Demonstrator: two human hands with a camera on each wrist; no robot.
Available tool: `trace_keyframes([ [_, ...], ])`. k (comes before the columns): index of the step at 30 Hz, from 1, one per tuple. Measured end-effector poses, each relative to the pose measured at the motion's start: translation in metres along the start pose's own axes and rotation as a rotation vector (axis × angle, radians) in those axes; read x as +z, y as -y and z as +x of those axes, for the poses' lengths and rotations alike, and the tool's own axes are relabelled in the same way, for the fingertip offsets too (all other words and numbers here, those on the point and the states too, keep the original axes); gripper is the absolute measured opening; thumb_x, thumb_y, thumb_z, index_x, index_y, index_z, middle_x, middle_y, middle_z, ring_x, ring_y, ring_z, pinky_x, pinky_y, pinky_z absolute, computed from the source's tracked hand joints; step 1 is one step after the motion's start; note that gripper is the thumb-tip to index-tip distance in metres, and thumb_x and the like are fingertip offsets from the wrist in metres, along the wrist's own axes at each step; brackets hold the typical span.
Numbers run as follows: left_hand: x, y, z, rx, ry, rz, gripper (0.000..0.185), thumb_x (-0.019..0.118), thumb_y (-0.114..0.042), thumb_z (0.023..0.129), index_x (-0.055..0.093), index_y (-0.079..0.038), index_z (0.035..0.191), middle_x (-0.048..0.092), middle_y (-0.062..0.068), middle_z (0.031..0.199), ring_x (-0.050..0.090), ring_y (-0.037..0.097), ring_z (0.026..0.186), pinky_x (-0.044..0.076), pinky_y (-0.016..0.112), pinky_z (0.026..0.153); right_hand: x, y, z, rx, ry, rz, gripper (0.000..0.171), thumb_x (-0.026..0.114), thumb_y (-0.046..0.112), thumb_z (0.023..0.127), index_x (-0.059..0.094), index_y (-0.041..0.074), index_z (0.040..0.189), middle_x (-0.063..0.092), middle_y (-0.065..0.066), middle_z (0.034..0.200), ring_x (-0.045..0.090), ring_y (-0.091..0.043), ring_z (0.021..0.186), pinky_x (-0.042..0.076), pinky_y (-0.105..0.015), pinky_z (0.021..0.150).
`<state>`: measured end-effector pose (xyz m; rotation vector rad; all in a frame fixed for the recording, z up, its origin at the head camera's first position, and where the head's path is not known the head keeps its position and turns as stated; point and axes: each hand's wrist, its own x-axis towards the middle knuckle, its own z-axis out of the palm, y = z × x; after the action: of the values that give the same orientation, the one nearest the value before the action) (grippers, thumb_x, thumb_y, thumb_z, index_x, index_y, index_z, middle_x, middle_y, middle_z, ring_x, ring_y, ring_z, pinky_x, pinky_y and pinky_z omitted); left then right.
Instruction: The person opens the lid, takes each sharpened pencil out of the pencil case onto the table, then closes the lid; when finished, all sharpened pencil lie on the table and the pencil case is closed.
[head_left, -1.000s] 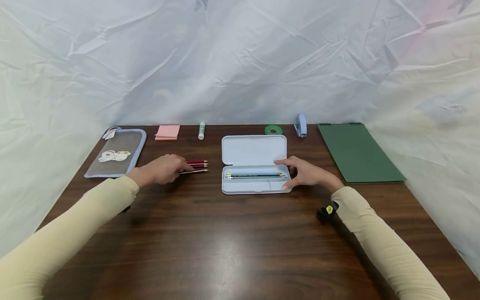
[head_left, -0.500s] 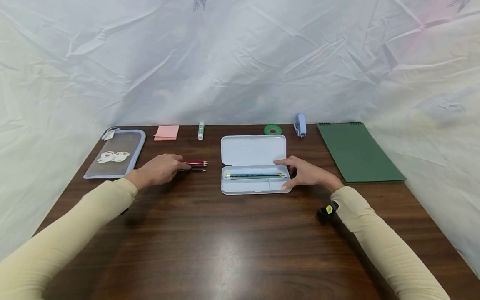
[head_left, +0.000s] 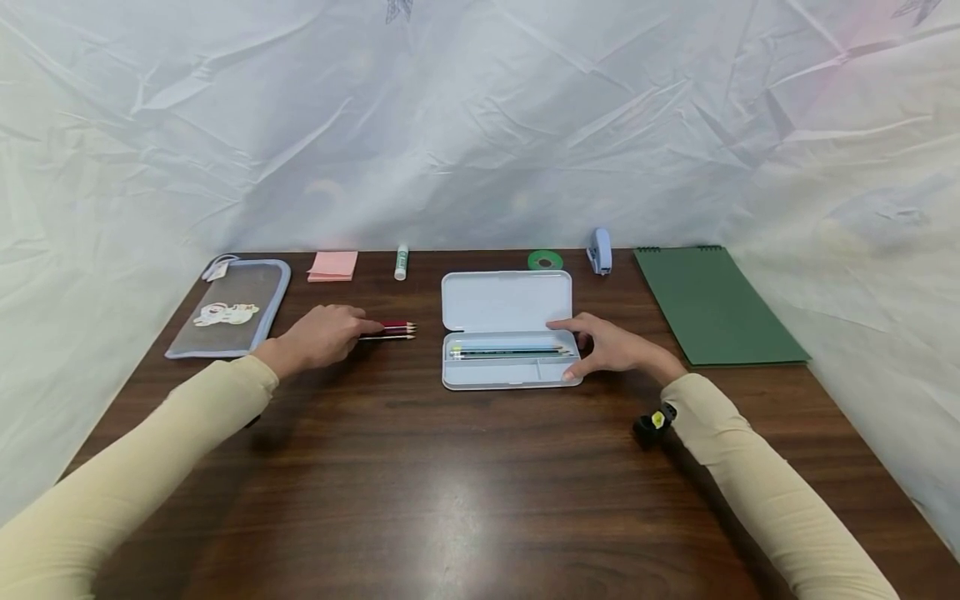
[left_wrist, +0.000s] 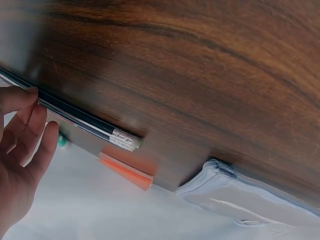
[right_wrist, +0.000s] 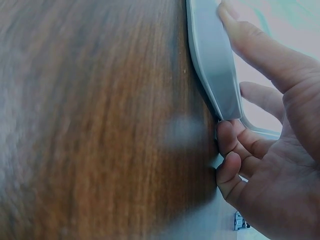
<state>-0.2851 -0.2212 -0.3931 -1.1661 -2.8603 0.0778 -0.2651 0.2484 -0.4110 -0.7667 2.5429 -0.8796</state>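
My left hand point(head_left: 322, 335) is at a small bundle of pencils point(head_left: 399, 327) left of the pencil case, their sharpened tips pointing right. In the left wrist view, thumb and fingers pinch the dark pencils point(left_wrist: 82, 118) from both sides; their metal eraser ends stick out behind. My right hand point(head_left: 611, 343) grips the right end of the white pencil case point(head_left: 495, 372), thumb at the front wall and index finger by the raised lid point(head_left: 506, 300). Several pencils point(head_left: 510, 352) lie in the case's rear compartment. From the right wrist view, fingertips point(right_wrist: 227, 132) curl around the case's end.
A mesh zip pouch point(head_left: 240, 283) lies at the left. Pink sticky notes point(head_left: 333, 264), a glue stick point(head_left: 401, 262), a green tape roll point(head_left: 534, 260) and a blue stapler point(head_left: 599, 252) line the back edge. A green spiral notebook point(head_left: 720, 308) lies at the right.
The nearest pencil, slanted and apart earlier, now lies close alongside the red ones. My left hand has shifted slightly rightward along the pencils. The right hand has stayed on the case.
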Motion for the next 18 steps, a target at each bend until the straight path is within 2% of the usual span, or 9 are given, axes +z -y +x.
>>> trace_keyframes([
  [5, 0.001, 0.002, 0.0, 0.001, -0.024, 0.023, 0.035, 0.063, 0.005, 0.086, 0.073, -0.01, 0.116, 0.07, 0.01, 0.093, 0.068, 0.028, 0.08, 0.055, 0.042, 0.06, 0.001, 0.0, 0.0, -0.002, -0.002, 0.001, 0.085, 0.084, 0.026, 0.081, 0.042, 0.005, 0.151, 0.05, -0.02, 0.12, 0.048, -0.026, 0.097, 0.041, -0.038, 0.082],
  [10, 0.002, -0.001, 0.002, -0.007, -0.049, 0.013, 0.033, 0.07, 0.0, 0.086, 0.072, -0.01, 0.117, 0.062, 0.009, 0.094, 0.063, 0.026, 0.082, 0.053, 0.043, 0.064, 0.0, 0.0, 0.001, 0.001, -0.004, -0.005, 0.085, 0.084, 0.027, 0.08, 0.042, 0.005, 0.151, 0.05, -0.019, 0.119, 0.048, -0.025, 0.096, 0.041, -0.037, 0.082],
  [15, -0.002, -0.017, 0.018, -0.005, -0.102, -0.096, 0.036, 0.074, -0.006, 0.087, 0.071, -0.011, 0.122, 0.055, 0.011, 0.102, 0.054, 0.026, 0.092, 0.05, 0.043, 0.072, 0.0, 0.0, 0.001, -0.006, -0.004, -0.01, 0.085, 0.085, 0.027, 0.08, 0.043, 0.005, 0.151, 0.051, -0.019, 0.119, 0.048, -0.025, 0.096, 0.042, -0.037, 0.082],
  [18, -0.007, -0.035, 0.036, 0.045, -0.137, -0.197, 0.038, 0.073, -0.005, 0.087, 0.07, -0.01, 0.125, 0.055, 0.012, 0.107, 0.053, 0.026, 0.095, 0.049, 0.042, 0.08, 0.0, -0.001, 0.001, -0.013, -0.003, -0.01, 0.085, 0.085, 0.027, 0.08, 0.042, 0.005, 0.151, 0.051, -0.018, 0.118, 0.048, -0.024, 0.096, 0.042, -0.037, 0.082],
])
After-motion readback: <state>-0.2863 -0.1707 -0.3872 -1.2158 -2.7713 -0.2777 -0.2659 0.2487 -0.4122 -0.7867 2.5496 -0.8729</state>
